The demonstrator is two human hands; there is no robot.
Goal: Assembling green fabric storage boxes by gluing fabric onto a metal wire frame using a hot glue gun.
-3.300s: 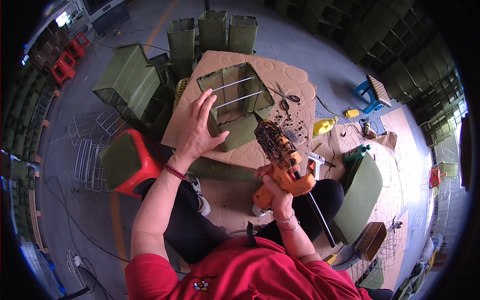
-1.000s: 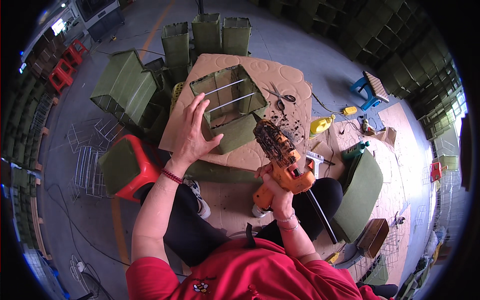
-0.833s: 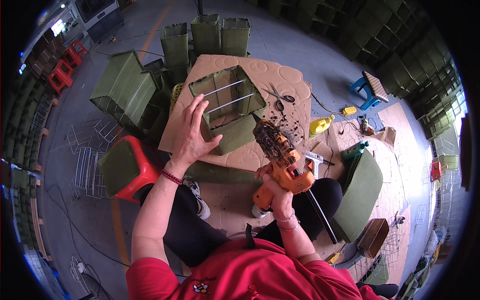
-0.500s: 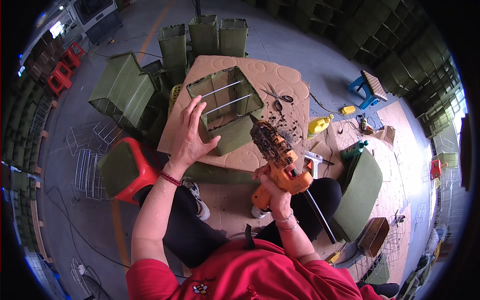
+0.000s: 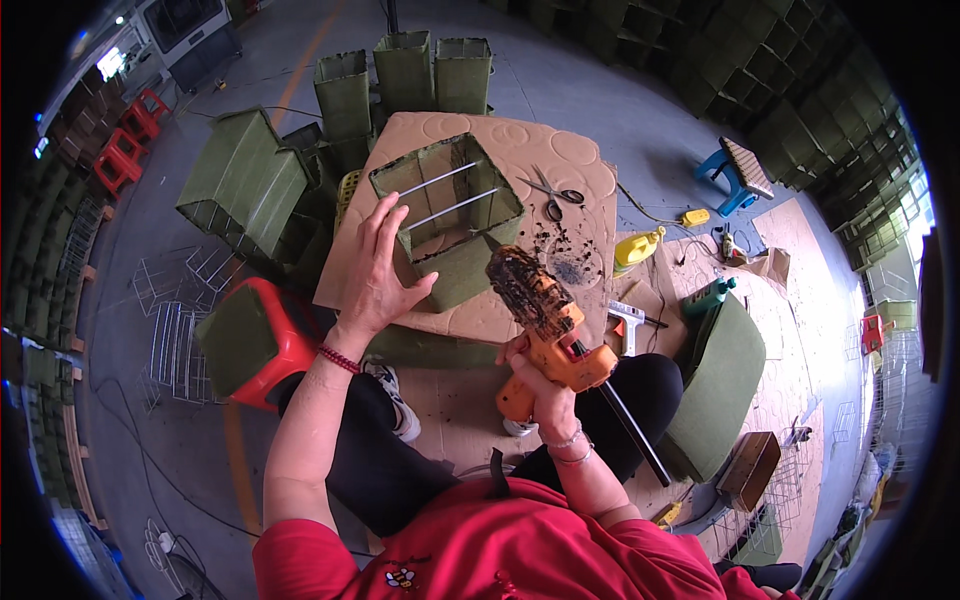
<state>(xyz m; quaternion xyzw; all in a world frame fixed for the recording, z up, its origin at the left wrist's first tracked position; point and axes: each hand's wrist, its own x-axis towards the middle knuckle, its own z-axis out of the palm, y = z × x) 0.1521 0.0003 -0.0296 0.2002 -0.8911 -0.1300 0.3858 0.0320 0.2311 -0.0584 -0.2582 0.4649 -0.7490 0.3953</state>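
Note:
A green fabric-covered box (image 5: 465, 268) with an open top sits on the cardboard-covered table (image 5: 335, 285); two metal rods cross its opening. Against its near left side rests my left hand (image 5: 380, 265), fingers stretched out and thumb apart. My right hand (image 5: 540, 380) grips the handle of an orange glue gun (image 5: 565, 350). Dark residue cakes the front of the gun, and a dark glue stick (image 5: 638, 438) juts from its rear. The nozzle points at the box's near rim, close to its right half; whether it touches cannot be told.
Scissors (image 5: 552, 192) and dark crumbs lie right of the box. A yellow bottle (image 5: 638, 250) stands beyond the table's right edge. Left are a red stool (image 5: 290, 340), wire frames (image 5: 180, 345) and more green boxes (image 5: 250, 170). A blue stool (image 5: 735, 180) stands far right.
My right hand has moved slightly left with the glue gun, its nozzle shifting left along the near rim. The box has shifted very slightly left; my left hand stays against it.

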